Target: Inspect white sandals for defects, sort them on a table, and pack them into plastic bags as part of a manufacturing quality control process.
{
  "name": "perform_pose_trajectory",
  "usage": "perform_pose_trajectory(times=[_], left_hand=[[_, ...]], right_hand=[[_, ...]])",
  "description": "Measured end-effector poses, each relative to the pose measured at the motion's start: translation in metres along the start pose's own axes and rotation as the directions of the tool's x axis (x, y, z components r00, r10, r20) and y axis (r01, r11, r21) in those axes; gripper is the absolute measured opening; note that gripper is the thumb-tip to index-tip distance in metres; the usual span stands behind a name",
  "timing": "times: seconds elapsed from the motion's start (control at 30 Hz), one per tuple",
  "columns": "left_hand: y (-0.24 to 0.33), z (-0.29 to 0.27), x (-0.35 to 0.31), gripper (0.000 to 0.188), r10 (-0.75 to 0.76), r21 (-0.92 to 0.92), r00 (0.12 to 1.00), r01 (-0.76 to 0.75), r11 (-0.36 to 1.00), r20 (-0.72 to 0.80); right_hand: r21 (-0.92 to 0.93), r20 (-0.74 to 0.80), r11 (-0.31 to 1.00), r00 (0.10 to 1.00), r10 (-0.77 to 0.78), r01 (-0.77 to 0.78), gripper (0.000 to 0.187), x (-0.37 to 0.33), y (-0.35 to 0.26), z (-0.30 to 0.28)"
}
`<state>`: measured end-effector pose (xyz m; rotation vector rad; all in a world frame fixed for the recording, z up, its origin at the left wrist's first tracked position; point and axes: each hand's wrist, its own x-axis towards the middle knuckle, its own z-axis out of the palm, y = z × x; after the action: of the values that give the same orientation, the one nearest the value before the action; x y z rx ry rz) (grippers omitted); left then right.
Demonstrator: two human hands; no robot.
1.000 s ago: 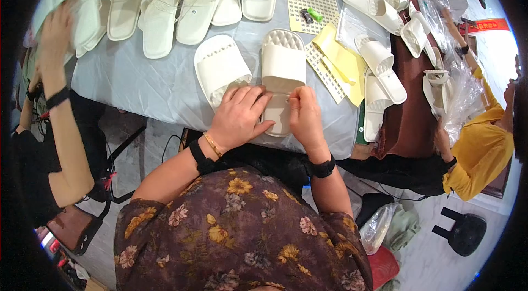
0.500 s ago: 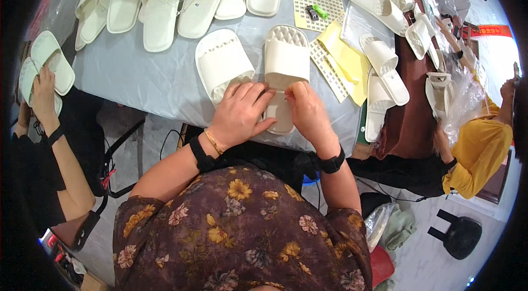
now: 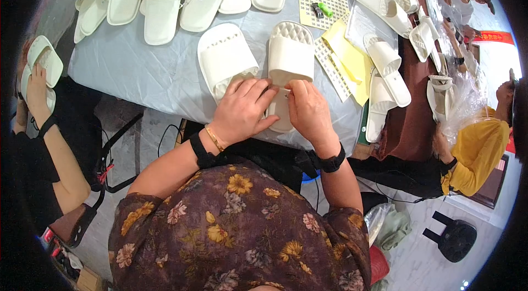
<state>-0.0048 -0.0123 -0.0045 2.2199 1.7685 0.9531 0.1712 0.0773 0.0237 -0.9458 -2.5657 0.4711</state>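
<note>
Two cream slippers lie on the grey-covered table before me, the left slipper (image 3: 226, 57) tilted and the right slipper (image 3: 292, 57) nearly straight. My left hand (image 3: 242, 111) rests with fingers stretched over the heel part of the left slipper, its fingertips reaching toward the right slipper. Just below the right slipper's strap, my right hand (image 3: 311, 111) has thumb and fingers pinched together over the insole. Whatever lies in that pinch is too small or hidden to make out. A small dark mark shows on the insole between my hands.
Several cream slippers (image 3: 165, 8) line the far left. At right are sticker sheets (image 3: 333, 68), a yellow paper (image 3: 352, 60), a green object (image 3: 325, 9) and more slippers (image 3: 385, 60). A co-worker's hand (image 3: 38, 90) touches slippers at left; another person's yellow sleeve (image 3: 478, 145) is at right.
The view has shifted slightly. My right hand's fingers have moved a little on the right slipper; my left hand stays nearly in place. The co-worker's slippers at left have turned slightly.
</note>
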Motion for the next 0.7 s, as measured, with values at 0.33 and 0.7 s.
perform_pose_trajectory(times=[0.33, 0.7], left_hand=[[0.0, 0.0, -0.001, 0.056, -0.009, -0.004, 1.0, 0.009, 1.0, 0.01], [0.0, -0.001, 0.0, 0.057, -0.013, -0.009, 1.0, 0.013, 1.0, 0.015]], right_hand=[[-0.133, 0.023, 0.991, 1.0, 0.006, -0.003, 0.026, 0.002, -0.006, -0.002], [0.001, -0.153, 0.969, 0.958, 0.243, -0.245, 0.027, -0.006, -0.009, 0.007]])
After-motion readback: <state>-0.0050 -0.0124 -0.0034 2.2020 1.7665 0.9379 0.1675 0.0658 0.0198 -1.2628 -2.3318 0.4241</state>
